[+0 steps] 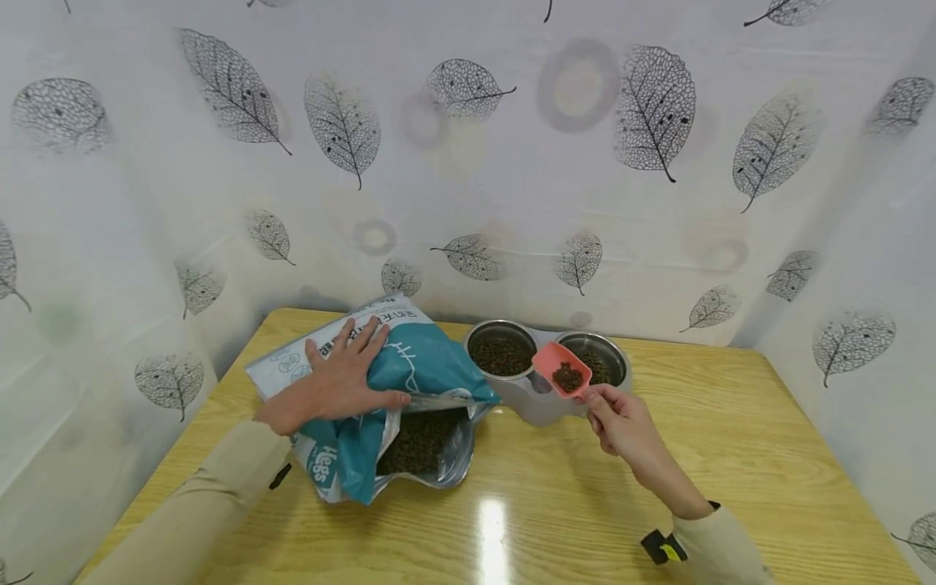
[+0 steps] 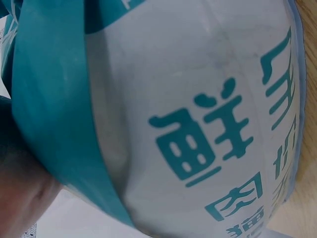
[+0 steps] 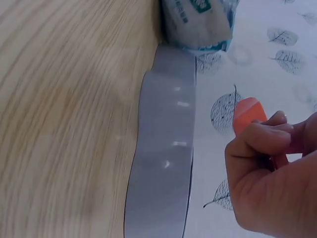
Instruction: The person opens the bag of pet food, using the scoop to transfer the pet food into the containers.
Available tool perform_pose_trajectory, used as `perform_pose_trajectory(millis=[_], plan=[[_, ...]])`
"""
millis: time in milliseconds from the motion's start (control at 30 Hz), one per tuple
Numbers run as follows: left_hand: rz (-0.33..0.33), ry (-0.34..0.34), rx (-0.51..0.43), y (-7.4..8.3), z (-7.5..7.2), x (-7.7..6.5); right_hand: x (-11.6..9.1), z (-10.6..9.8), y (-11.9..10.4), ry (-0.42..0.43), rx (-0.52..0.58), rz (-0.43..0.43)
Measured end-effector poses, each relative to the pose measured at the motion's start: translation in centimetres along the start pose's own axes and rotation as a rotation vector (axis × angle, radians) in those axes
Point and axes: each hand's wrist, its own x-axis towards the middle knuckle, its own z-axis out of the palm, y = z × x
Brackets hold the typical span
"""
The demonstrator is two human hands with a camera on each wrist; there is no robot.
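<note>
In the head view my right hand (image 1: 625,429) grips the handle of a pink-red scoop (image 1: 544,357), which carries a small heap of brown kibble (image 1: 568,377). The scoop is over the grey double feeder, overlapping the near left rim of the right metal bowl (image 1: 617,357). My left hand (image 1: 340,378) rests with spread fingers on a teal and white food bag (image 1: 427,353) lying on its side. The bag's mouth gapes toward me, showing kibble (image 1: 420,443) inside. The left wrist view is filled by the bag's printed side (image 2: 188,144).
The left metal bowl (image 1: 502,375) of the feeder also holds kibble, close beside the bag's right end. The feeder's grey base (image 1: 541,410) stands near the back edge of the wooden table (image 1: 585,520). A leaf-patterned sheet (image 1: 504,179) hangs behind the table.
</note>
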Motion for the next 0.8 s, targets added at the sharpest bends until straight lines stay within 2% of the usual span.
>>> perform_pose_trajectory(millis=[133,267,400,600,800], plan=[[0.0,-0.001,0.0,-0.1,0.1,0.0,0.5,-1.0,0.6,0.09,-0.118,0.007],[0.0,0.001,0.003,-0.2,0.1,0.0,1.2,-2.0,1.1,0.178,-0.31,-0.019],[0.002,0.002,0.002,-0.2,0.1,0.1,1.7,-2.9,1.6,0.229,-0.479,-0.051],[0.002,0.001,0.001,-0.2,0.1,0.2,2.2,-4.0,2.2,0.33,-0.671,-0.157],[-0.001,-0.002,0.003,-0.3,0.1,0.2,2.9,-4.1,2.7,0.404,-0.852,-0.302]])
